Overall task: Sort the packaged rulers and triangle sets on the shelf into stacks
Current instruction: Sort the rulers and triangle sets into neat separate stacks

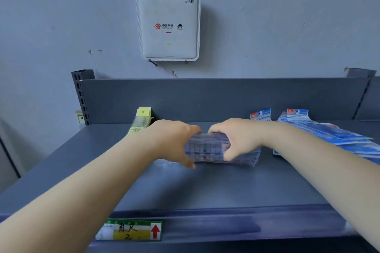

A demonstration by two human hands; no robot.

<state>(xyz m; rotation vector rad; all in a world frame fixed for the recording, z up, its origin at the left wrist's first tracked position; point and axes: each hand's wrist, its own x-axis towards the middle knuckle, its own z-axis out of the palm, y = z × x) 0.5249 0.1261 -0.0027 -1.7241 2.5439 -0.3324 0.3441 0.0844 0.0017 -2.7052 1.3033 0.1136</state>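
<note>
A stack of clear, purple-tinted ruler packs (pixel 207 149) lies in the middle of the grey shelf (pixel 205 187). My left hand (pixel 174 139) grips its left end, thumb at the front. On the right part of the stack my right hand (pixel 236 137) holds on, fingers curled over the back edge and thumb down the front. A yellow-topped pack of rulers (pixel 140 120) leans against the shelf's back panel at the left. Blue packaged sets (pixel 329 135) lie fanned out at the right, and one more blue-headed pack (pixel 260 114) stands behind my right wrist.
A grey back panel (pixel 216 98) closes the shelf behind, with slotted uprights at both ends. A white WiFi router (pixel 168 26) hangs on the wall above. A green and yellow price label (pixel 131 231) sits on the shelf's front lip.
</note>
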